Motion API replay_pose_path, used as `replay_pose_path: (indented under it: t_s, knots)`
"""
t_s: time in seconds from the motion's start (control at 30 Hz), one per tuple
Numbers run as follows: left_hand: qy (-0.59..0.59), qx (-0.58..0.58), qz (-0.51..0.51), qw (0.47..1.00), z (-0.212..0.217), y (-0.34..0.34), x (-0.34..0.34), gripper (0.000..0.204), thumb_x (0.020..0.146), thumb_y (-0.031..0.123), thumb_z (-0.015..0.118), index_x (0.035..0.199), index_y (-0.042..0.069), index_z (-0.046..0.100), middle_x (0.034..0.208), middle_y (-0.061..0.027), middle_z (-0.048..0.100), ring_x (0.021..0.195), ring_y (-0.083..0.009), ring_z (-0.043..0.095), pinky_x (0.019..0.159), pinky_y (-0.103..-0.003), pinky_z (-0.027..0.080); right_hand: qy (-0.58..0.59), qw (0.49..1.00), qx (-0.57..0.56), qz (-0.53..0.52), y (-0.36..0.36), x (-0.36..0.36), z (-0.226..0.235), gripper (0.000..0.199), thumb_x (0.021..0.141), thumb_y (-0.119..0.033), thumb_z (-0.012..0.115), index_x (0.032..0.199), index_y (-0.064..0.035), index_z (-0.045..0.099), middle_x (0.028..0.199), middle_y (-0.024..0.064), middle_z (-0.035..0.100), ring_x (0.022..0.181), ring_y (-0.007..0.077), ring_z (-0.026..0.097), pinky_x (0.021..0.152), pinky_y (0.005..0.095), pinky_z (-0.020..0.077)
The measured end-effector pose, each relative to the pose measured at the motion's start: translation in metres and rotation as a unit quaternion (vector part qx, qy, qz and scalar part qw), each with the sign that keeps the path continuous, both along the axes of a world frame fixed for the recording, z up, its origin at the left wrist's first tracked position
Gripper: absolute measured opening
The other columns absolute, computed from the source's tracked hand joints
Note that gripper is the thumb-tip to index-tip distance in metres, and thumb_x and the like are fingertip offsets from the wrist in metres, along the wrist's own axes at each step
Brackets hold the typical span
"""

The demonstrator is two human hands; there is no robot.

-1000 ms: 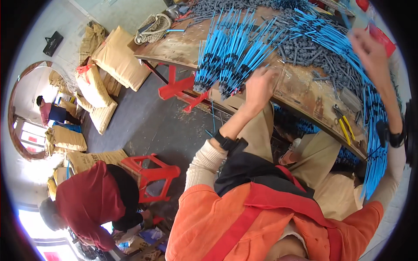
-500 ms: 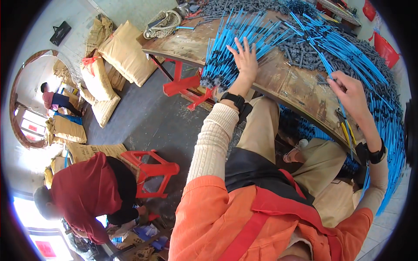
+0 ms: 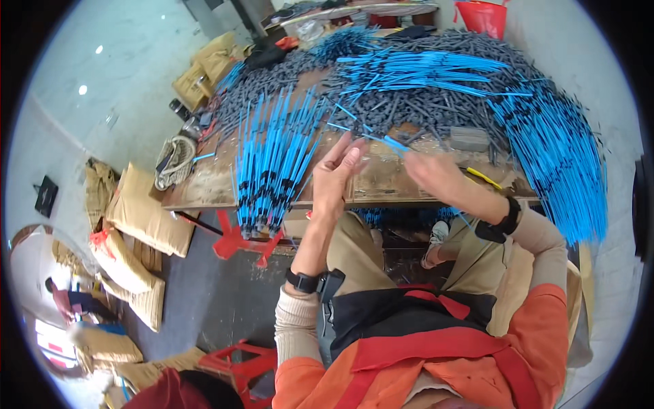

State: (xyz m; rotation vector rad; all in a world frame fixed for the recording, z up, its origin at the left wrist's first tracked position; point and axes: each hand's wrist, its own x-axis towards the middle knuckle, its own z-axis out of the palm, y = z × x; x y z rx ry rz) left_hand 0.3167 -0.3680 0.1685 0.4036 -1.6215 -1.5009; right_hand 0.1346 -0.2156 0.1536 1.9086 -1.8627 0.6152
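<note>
My right hand [image 3: 436, 176] is closed on a thin blue plastic rod [image 3: 396, 144] that slants up to the left over the table. My left hand [image 3: 332, 178] is raised beside it, fingers stretched out and slightly blurred, with nothing visible in it. Left of that hand, a fanned bundle of blue rods with black fittings [image 3: 276, 153] lies across the table's front edge. Beyond both hands, more blue rods [image 3: 422, 68] lie on a large heap of grey plastic parts [image 3: 395, 105]. A dense stack of blue rods [image 3: 555, 160] hangs over the table at the right.
On the wooden table [image 3: 381, 180], yellow-handled pliers [image 3: 482, 178] and a grey block [image 3: 469, 139] lie near my right forearm. A rope coil [image 3: 176, 162] sits at the left end. Stuffed sacks [image 3: 146, 211] and a red stool [image 3: 242, 365] stand on the floor, a person beside the stool.
My view has swung toward the table. My left hand has left the fanned bundle and moved right, close to my right hand, which has come inward with a blue rod.
</note>
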Motion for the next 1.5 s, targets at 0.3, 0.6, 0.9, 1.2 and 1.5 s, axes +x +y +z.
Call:
replay_pose_path:
  t_s: [0.3,0.6,0.9,1.2,1.5]
  knots:
    - [0.065,0.120,-0.006,0.991,-0.030,0.014,-0.015,0.016,0.097,0.018,0.060,0.092,0.004,0.054,0.082,-0.0043,0.062,0.081,-0.0140,0.064,0.078,-0.033,0.056,0.034,0.999,0.032,0.008,0.021,0.041,-0.047,0.010,0.086,-0.009,0.055,0.093,-0.0026,0.051,0.071,0.0105,0.060,0.056,0.0279,0.064,0.045,0.0385,0.0488]
    - [0.042,0.140,0.028,0.989,-0.071,0.009,-0.026,0.017,0.100,0.022,0.055,0.091,0.008,0.053,0.076,-0.0011,0.058,0.069,-0.0088,0.055,0.063,-0.024,0.045,0.147,0.981,0.123,0.008,-0.009,-0.038,0.024,0.009,0.087,-0.019,0.056,0.083,-0.0127,0.060,0.074,0.0063,0.060,0.067,0.0267,0.064,0.055,0.0447,0.0489]
    - [-0.021,0.207,-0.198,0.958,-0.047,0.001,-0.051,0.011,0.097,0.010,0.056,0.106,0.006,0.061,0.074,-0.0002,0.059,0.064,-0.0062,0.055,0.055,-0.022,0.039,0.249,0.960,-0.039,-0.125,-0.205,-0.258,0.064,0.012,0.085,-0.012,0.060,0.093,-0.0043,0.062,0.088,0.0111,0.064,0.091,0.0322,0.061,0.074,0.0440,0.0487]
    - [-0.044,0.318,-0.256,0.912,-0.057,-0.024,-0.048,0.010,0.098,0.010,0.055,0.105,0.007,0.061,0.074,-0.0040,0.064,0.061,-0.0084,0.058,0.051,-0.020,0.035,0.171,0.978,0.043,-0.114,-0.225,-0.312,0.068,0.012,0.085,-0.010,0.062,0.095,-0.0048,0.061,0.093,0.0123,0.063,0.092,0.0347,0.060,0.077,0.0453,0.0479]
    - [0.044,0.345,-0.274,0.897,-0.069,-0.027,-0.051,0.008,0.096,0.011,0.056,0.103,0.008,0.059,0.072,-0.0066,0.066,0.058,-0.0114,0.059,0.047,-0.020,0.033,0.233,0.965,0.077,-0.088,-0.188,-0.288,0.118,0.021,0.082,-0.005,0.060,0.103,-0.0057,0.055,0.096,0.0129,0.060,0.093,0.0330,0.060,0.076,0.0440,0.0485]
